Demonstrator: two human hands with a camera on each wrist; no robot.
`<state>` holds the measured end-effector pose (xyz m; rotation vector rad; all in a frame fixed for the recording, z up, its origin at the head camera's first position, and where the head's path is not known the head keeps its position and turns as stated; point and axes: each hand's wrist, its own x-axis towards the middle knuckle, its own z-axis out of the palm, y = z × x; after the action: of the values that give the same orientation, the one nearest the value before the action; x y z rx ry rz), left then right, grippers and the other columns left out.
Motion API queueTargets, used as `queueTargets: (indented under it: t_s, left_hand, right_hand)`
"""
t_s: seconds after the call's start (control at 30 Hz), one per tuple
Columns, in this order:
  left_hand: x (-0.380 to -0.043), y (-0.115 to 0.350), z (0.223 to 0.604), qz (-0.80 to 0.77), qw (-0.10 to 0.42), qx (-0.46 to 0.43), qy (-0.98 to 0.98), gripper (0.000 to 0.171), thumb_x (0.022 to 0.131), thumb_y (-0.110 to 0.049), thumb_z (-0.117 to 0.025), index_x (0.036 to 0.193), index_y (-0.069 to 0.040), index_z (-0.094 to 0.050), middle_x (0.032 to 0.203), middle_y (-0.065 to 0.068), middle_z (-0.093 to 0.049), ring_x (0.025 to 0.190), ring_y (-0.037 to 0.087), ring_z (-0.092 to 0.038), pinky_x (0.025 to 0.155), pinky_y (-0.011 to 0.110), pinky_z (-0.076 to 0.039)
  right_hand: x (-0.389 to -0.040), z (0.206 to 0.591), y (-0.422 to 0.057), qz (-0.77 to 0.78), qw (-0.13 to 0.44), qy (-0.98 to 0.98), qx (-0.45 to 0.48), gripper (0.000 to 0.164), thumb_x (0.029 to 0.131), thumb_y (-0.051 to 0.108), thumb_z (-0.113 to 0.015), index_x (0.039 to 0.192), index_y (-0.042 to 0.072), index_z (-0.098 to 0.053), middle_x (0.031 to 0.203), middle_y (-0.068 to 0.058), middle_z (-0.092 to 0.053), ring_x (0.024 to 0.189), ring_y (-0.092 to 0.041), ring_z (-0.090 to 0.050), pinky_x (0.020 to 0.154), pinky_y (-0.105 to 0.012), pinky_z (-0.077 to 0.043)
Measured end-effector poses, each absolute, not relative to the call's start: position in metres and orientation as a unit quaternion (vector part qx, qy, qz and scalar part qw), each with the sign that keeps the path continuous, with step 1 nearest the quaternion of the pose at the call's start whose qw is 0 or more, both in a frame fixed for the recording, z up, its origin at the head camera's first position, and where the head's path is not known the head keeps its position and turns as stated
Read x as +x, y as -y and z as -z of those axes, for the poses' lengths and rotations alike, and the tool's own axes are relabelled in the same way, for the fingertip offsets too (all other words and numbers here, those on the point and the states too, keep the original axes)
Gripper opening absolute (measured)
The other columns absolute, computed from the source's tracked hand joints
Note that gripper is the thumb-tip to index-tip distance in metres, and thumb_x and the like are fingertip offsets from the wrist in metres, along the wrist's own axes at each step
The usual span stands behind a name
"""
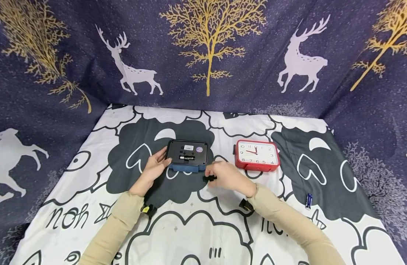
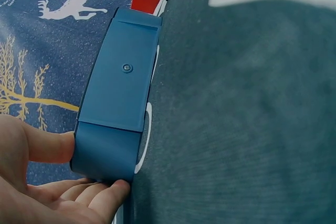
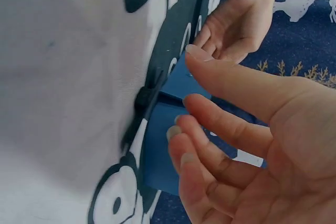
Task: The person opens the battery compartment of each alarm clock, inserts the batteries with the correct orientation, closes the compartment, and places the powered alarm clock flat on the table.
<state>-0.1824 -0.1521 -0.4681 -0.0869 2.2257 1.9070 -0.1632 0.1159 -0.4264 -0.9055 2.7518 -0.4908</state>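
A blue alarm clock [image 1: 186,168] has its black back turned up, with one battery [image 1: 186,157] lying in the battery compartment. My left hand [image 1: 153,169] holds its left end, thumb on one side and fingers on the other, as the left wrist view shows with the thumb [image 2: 50,145]. Off the clock's near right corner, a small black plastic piece [image 1: 210,178], like a battery cover, lies on the cloth. Over it hovers my right hand [image 1: 228,176], its fingers loosely bent; in the right wrist view nothing sits between them, and the black piece [image 3: 143,98] is beyond the fingertips.
To the right stands a red alarm clock [image 1: 257,154] with its white dial up. A loose blue battery [image 1: 308,201] lies farther right on the patterned cloth [image 1: 196,235]. Dark printed fabric [image 1: 236,88] hangs behind the table.
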Motion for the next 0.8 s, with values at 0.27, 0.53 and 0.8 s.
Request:
queueTargets:
  t_s: [0.27,0.53,0.8]
  left_hand:
    - [-0.182,0.153,0.47,-0.648,0.107,-0.032,-0.753,0.061,0.096,-0.002,-0.051,0.152,0.0,-0.025,0.153,0.023,-0.031,0.142,0.03,-0.033,0.088,0.003,-0.039]
    - [-0.184,0.153,0.469,-0.652,0.108,-0.031,-0.75,0.061,0.097,-0.002,-0.05,0.152,0.0,-0.024,0.154,0.022,-0.03,0.143,0.03,-0.032,0.104,0.018,-0.037]
    - [-0.183,0.152,0.468,-0.652,0.107,-0.036,-0.75,0.061,0.097,-0.002,-0.051,0.152,0.0,-0.025,0.155,0.022,-0.03,0.143,0.029,-0.031,0.11,0.031,-0.032]
  right_hand:
    - [-0.164,0.435,-0.121,0.148,0.092,-0.931,-0.321,0.023,0.07,0.016,-0.084,0.091,0.013,-0.072,0.095,0.0,-0.071,0.092,-0.021,-0.063,0.077,-0.035,-0.051]
    - [-0.167,0.438,-0.123,0.155,0.086,-0.935,-0.306,0.023,0.07,0.013,-0.084,0.088,0.014,-0.07,0.083,0.004,-0.069,0.085,-0.018,-0.063,0.072,-0.032,-0.05]
    - [-0.169,0.442,-0.121,0.156,0.079,-0.937,-0.303,0.024,0.07,0.019,-0.085,0.086,0.014,-0.068,0.082,0.003,-0.067,0.083,-0.016,-0.063,0.07,-0.03,-0.049]
